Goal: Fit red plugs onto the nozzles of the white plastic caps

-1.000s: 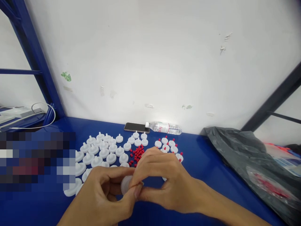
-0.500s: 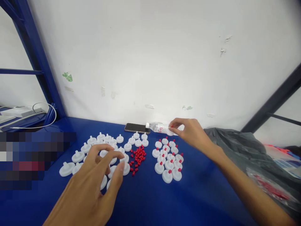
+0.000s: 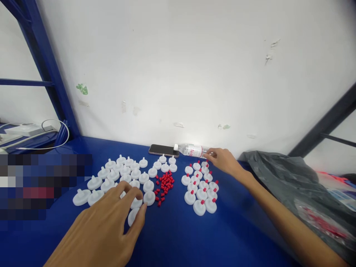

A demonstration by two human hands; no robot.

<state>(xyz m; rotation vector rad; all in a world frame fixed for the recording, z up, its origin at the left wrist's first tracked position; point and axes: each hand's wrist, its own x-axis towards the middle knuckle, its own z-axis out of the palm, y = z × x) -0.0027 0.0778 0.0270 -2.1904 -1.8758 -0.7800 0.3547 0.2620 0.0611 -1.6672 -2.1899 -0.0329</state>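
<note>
My left hand (image 3: 111,218) is over the near part of a group of white plastic discs with short stems (image 3: 113,174). Its fingers are curled, with the thumb apart, and nothing shows gripped between them. Some discs are partly hidden beneath it. At the back of a second group of discs, whose stems wear red caps (image 3: 201,205), is my right hand (image 3: 222,160). Its fingertips are just above a red-capped disc (image 3: 205,164) and look free of it. Loose red caps (image 3: 166,181) lie piled between the two groups.
A clear plastic bottle (image 3: 190,150) lies by the wall beside a phone (image 3: 163,150). On the right, a dark grey plastic bag (image 3: 261,167) has a clear bag of red pieces (image 3: 324,222) on it. White cables (image 3: 68,135) sit at the left.
My right hand has lowered slightly, and a red-capped disc now stands at the back of the right-hand group. My left hand has shifted down a little over the white discs.
</note>
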